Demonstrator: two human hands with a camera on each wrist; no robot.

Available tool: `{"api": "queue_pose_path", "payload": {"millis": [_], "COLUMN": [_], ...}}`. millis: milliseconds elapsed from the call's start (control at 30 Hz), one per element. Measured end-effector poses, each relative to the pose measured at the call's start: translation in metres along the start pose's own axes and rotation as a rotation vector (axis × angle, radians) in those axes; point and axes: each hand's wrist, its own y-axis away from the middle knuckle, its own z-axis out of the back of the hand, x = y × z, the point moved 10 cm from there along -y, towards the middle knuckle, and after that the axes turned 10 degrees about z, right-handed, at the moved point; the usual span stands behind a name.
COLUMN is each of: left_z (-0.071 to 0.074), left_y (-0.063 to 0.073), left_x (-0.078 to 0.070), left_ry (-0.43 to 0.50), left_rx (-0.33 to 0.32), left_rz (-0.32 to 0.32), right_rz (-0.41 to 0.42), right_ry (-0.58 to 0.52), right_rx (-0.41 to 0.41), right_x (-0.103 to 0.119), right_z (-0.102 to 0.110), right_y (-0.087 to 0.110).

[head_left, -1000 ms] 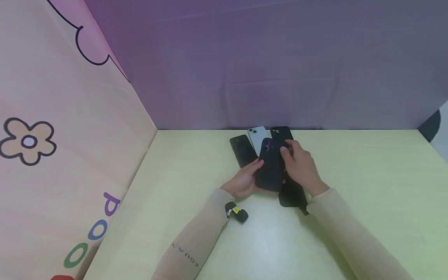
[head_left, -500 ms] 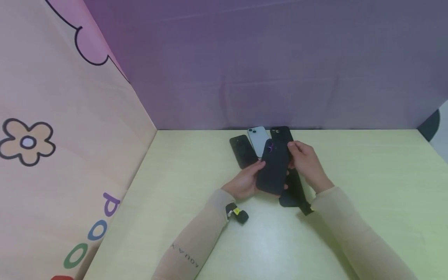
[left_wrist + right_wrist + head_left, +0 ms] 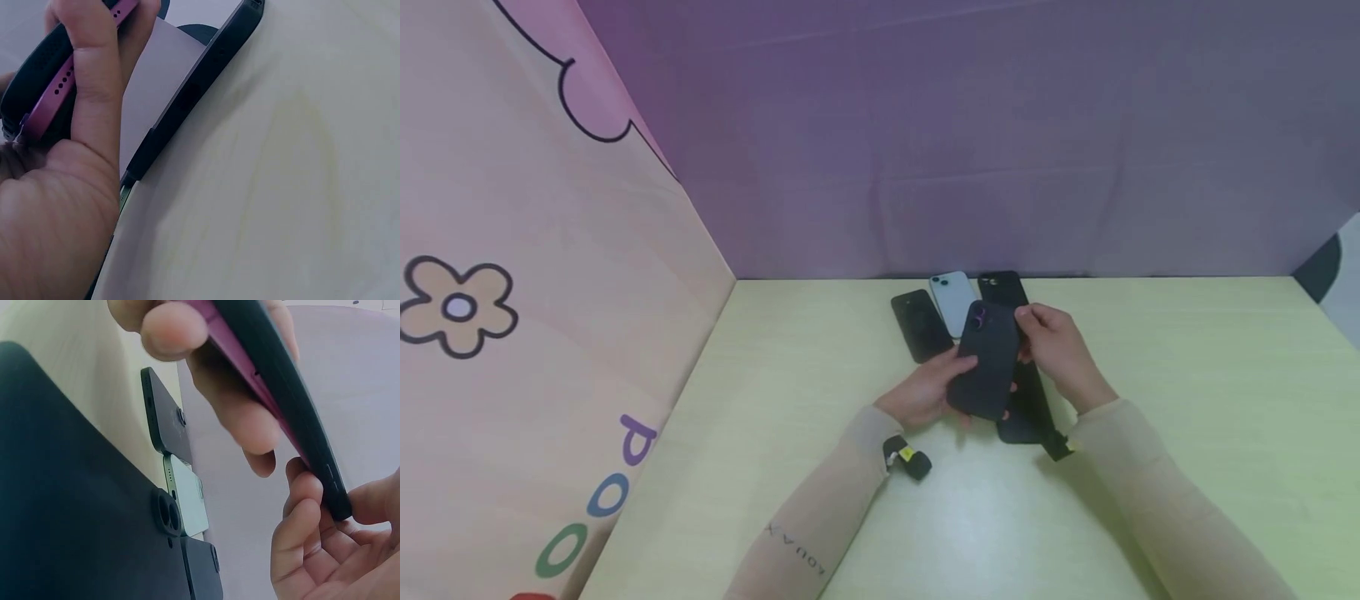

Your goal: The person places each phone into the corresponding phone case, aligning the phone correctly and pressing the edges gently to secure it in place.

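A pink-edged smartphone [image 3: 250,375] sits in a black phone case [image 3: 275,362], raised off the table. In the left wrist view its pink edge, with speaker holes, stands out of the case at one end. My left hand [image 3: 925,387] grips the phone and case from the lower left, thumb across the dark back [image 3: 988,358] and fingers round beneath. With thumb and fingers my right hand [image 3: 1063,354] pinches the upper right edge at a corner. How far the case has come off on the hidden sides I cannot tell.
Behind lie a dark phone [image 3: 922,325], a pale blue phone [image 3: 953,302] and a black phone [image 3: 1003,286]. Another black phone-shaped thing [image 3: 1022,412] lies under my right hand on the pale table [image 3: 790,358]. A purple backdrop [image 3: 970,150] rises behind.
My right hand has slid right, from the case's back to its upper right edge, which it now pinches. The phone has shifted slightly down and right; my left thumb lies further across its back.
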Motion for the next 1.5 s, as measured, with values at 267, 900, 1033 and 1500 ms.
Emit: {"api": "queue_pose_path", "payload": {"millis": [267, 900, 1033, 1500], "left_z": [0.001, 0.005, 0.005, 0.001], "left_y": [-0.001, -0.008, -0.007, -0.007], "left_x": [0.005, 0.021, 0.021, 0.021], "left_ry": [-0.018, 0.162, 0.162, 0.137], "left_rx": [0.005, 0.121, 0.128, 0.144], "left_rz": [0.024, 0.054, 0.050, 0.060], "right_rz": [0.016, 0.118, 0.155, 0.115], "right_ry": [0.007, 0.202, 0.234, 0.207], "right_rx": [-0.009, 0.024, 0.024, 0.022], "right_x": [-0.001, 0.002, 0.006, 0.001], "right_z": [-0.001, -0.010, -0.012, -0.018], "right_y": [-0.001, -0.002, -0.003, -0.007]}}
